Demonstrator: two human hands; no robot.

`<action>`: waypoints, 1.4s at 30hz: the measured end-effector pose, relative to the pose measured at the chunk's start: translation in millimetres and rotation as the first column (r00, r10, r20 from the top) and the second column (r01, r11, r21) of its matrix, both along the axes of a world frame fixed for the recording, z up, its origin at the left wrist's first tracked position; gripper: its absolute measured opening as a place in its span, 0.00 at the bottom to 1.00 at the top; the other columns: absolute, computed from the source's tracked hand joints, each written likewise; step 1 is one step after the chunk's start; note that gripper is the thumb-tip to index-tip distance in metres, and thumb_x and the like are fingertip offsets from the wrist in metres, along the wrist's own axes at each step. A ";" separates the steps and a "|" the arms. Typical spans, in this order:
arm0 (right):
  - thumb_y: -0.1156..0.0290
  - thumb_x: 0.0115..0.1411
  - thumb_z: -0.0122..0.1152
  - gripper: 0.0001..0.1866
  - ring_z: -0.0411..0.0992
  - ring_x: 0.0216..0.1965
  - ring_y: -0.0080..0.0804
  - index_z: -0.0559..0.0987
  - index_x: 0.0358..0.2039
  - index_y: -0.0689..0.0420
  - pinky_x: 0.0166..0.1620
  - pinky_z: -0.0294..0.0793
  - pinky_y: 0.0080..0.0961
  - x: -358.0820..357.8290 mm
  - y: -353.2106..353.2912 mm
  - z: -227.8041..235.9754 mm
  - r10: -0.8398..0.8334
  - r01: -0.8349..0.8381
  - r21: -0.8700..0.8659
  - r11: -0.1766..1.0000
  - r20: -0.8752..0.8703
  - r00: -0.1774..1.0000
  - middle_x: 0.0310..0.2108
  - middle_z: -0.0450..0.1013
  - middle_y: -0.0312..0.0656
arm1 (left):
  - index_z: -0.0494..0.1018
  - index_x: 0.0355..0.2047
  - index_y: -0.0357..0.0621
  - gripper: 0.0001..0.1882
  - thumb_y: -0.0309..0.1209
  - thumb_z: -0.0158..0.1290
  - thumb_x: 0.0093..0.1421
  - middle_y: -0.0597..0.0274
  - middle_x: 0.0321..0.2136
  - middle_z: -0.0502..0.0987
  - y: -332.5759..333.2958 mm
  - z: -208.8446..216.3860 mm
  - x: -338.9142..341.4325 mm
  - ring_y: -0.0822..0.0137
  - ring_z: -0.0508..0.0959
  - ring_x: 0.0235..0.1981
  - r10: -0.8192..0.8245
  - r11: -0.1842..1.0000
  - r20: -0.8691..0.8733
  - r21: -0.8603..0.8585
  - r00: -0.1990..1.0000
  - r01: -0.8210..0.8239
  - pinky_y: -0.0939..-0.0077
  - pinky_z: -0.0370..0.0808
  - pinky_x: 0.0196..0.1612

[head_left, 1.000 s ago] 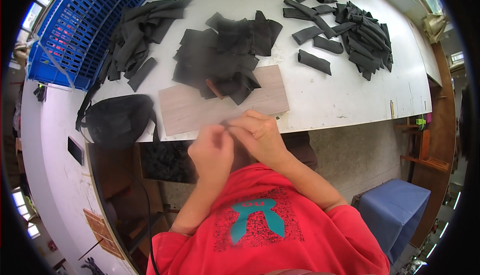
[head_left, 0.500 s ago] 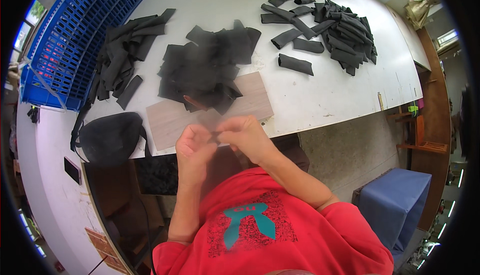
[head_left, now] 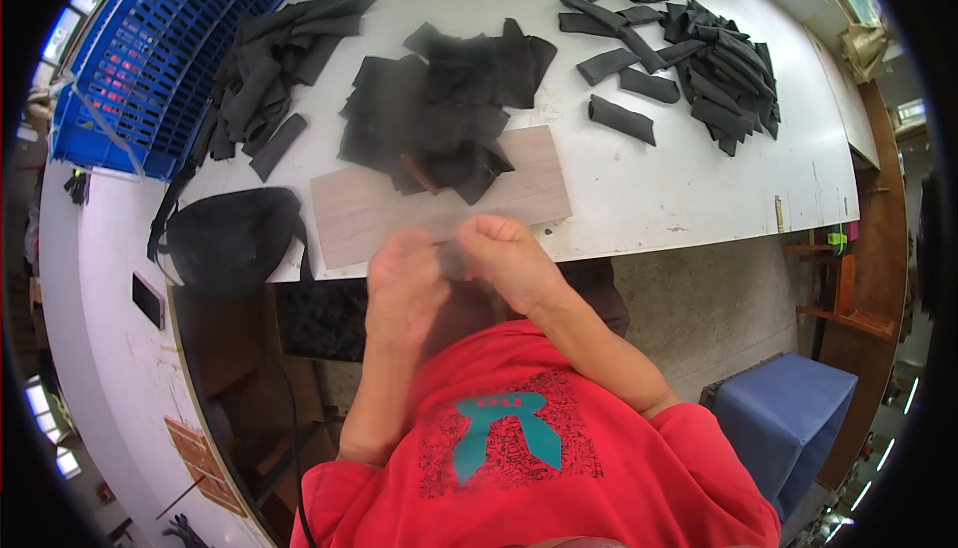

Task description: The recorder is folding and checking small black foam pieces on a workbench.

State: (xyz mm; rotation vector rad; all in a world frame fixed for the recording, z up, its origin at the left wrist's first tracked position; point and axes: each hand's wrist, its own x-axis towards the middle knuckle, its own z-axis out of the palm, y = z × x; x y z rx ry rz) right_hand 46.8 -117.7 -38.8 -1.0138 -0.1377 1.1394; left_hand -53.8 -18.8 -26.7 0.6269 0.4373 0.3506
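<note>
My left hand (head_left: 407,283) and my right hand (head_left: 507,261) are close together just off the table's near edge, fingers curled in. Between them shows a small dark cloth piece (head_left: 453,261), mostly hidden by the fingers; motion blurs it and the left hand. Straight ahead, a heap of black cloth pieces (head_left: 434,99) partly covers a wood-grain board (head_left: 539,174). A slim brown object (head_left: 419,175) pokes out at the heap's near side; its kind is unclear.
Folded dark cloth strips lie in a left pile (head_left: 264,74) and a right pile (head_left: 723,79). A blue plastic crate (head_left: 185,49) stands far left. Nearer are a black bag (head_left: 235,234) and a phone (head_left: 148,300). A blue-covered box (head_left: 778,403) stands lower right.
The view has shifted, moving the table's contents right and slightly up in the picture. Both hands remain together, and their fingers now look more tightly curled.
</note>
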 end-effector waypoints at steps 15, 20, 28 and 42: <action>0.77 0.49 0.56 0.05 0.64 0.22 0.28 0.69 0.23 0.61 0.24 0.64 0.20 4.9 15.1 55.4 -0.237 0.136 0.213 0.968 0.952 0.192 0.25 0.66 0.41 | 0.69 0.31 0.35 0.08 0.19 0.53 0.49 0.61 0.30 0.72 2.4 43.5 11.2 0.81 0.67 0.21 0.173 0.816 0.030 0.555 0.985 -0.160 0.90 0.64 0.23; 0.74 0.53 0.53 0.06 0.62 0.23 0.20 0.68 0.23 0.61 0.25 0.61 0.15 19.1 17.0 85.6 -0.127 0.013 0.150 0.989 0.781 0.612 0.22 0.65 0.35 | 0.62 0.32 0.36 0.10 0.19 0.50 0.50 0.58 0.27 0.69 19.4 66.5 15.6 0.81 0.64 0.13 -0.042 0.993 0.283 0.114 0.958 0.010 0.92 0.58 0.15; 0.66 0.55 0.52 0.11 0.58 0.20 0.14 0.70 0.20 0.60 0.24 0.58 0.12 57.0 40.2 100.4 0.048 -0.136 0.069 0.988 0.702 0.711 0.16 0.62 0.29 | 0.63 0.43 0.36 0.14 0.23 0.37 0.56 0.58 0.24 0.72 46.0 68.2 40.6 0.83 0.56 0.05 -0.105 0.822 0.542 -0.425 0.834 0.380 0.89 0.50 0.08; 0.62 0.56 0.51 0.14 0.58 0.18 0.15 0.69 0.18 0.56 0.22 0.57 0.12 61.6 57.4 65.0 0.184 -0.206 -0.039 0.978 0.630 0.755 0.16 0.63 0.30 | 0.66 0.39 0.31 0.13 0.24 0.35 0.58 0.61 0.19 0.70 54.4 18.0 45.8 0.80 0.56 0.05 0.131 0.584 0.490 -0.741 0.862 0.333 0.87 0.52 0.09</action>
